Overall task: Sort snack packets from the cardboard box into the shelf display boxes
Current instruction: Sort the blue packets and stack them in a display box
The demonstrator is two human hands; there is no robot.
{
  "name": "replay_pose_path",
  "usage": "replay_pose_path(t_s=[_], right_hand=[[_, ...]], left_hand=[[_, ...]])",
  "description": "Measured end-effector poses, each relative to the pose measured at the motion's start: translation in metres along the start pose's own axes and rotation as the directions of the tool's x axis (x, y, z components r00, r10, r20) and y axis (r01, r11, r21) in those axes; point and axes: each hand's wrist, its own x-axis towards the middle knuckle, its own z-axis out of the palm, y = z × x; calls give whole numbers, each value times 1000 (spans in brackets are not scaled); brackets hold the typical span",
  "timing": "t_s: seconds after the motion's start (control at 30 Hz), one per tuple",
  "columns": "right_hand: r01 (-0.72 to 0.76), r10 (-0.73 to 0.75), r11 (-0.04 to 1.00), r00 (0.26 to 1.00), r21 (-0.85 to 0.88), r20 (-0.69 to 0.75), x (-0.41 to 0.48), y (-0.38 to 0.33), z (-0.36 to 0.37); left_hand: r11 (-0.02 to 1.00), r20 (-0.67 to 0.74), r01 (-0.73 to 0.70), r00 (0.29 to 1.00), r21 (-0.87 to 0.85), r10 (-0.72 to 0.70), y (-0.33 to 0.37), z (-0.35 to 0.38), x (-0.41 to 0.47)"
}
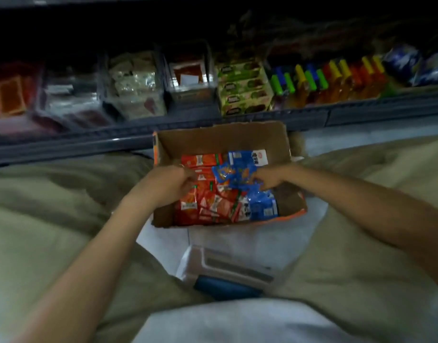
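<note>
Head view: we see the cardboard box (220, 138) standing open on the floor between the person's beige trouser legs (52, 206), just in front of the low grey shelf (64, 144). Inside it, orange packets (205, 201) fill the left and middle, and blue packets (262, 206) lie heaped on the right. Both arms reach into the box from the near side. The left hand (171, 184) rests on the orange packets with its fingers curled under. The blur keeps us from telling whether they grip one. The right hand (270, 179) has its fingers bent down and closed on the crumpled blue packets at the top of the heap. On the shelf behind, we make out clear display boxes (190, 78) in a row, some holding pale or red packets, with stacked green cartons (242, 90) beside them. Near the person's lap sits a clear plastic container (232, 263).
</note>
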Motion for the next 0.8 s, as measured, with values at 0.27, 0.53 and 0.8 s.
replay_pose_path(t_s=[0.27,0.53,0.8], right_hand=[[-220,212,965,975,-140,-71,37,21,53],[-165,181,977,978,-138,108,62,3,80],[-170,171,985,983,-24,62,58,12,72]], left_hand=[[999,-17,6,1000,33,-6,-19,16,3],[998,70,-53,996,17,52,-8,28,17],[996,170,-31,985,-81,44,3,30,19]])
